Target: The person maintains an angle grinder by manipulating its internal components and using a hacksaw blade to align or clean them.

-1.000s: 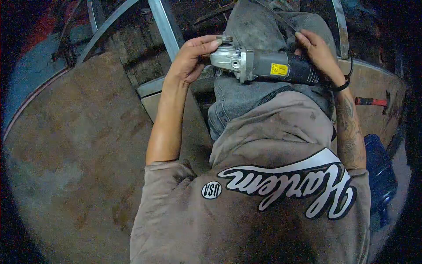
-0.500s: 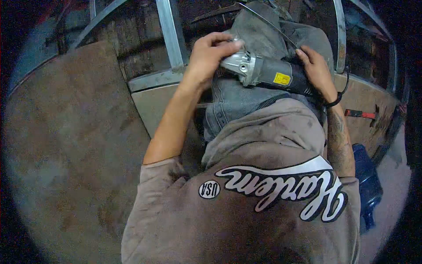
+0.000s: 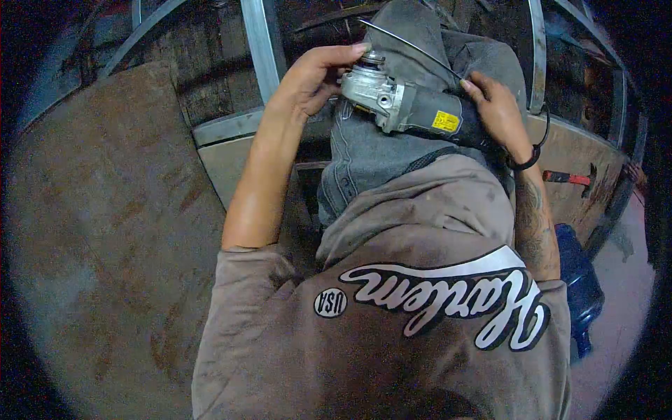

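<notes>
An angle grinder (image 3: 427,112) lies across my lap, its silver gear head toward the left and its dark body toward the right. The bare spindle and flange (image 3: 373,59) point up and away from me. My left hand (image 3: 311,80) is at the gear head, its thumb tip against the flange and the other fingers curled, partly hidden. Between thumb and fingers, my right hand (image 3: 495,108) pinches a thin disc (image 3: 413,50), seen nearly edge-on. That hand is above the rear of the grinder, whose tail end it partly hides.
A red-handled hammer (image 3: 568,178) lies on a board at the right. Metal frame bars (image 3: 262,52) stand ahead of me. A large brown sheet (image 3: 112,224) covers the left side. A dark blue plastic container (image 3: 579,287) is by my right elbow. The grinder's cord (image 3: 548,129) loops at the right.
My left hand has shifted left and its thumb has lifted, uncovering the flange and gear head. The disc in my right hand has tilted and moved slightly left.
</notes>
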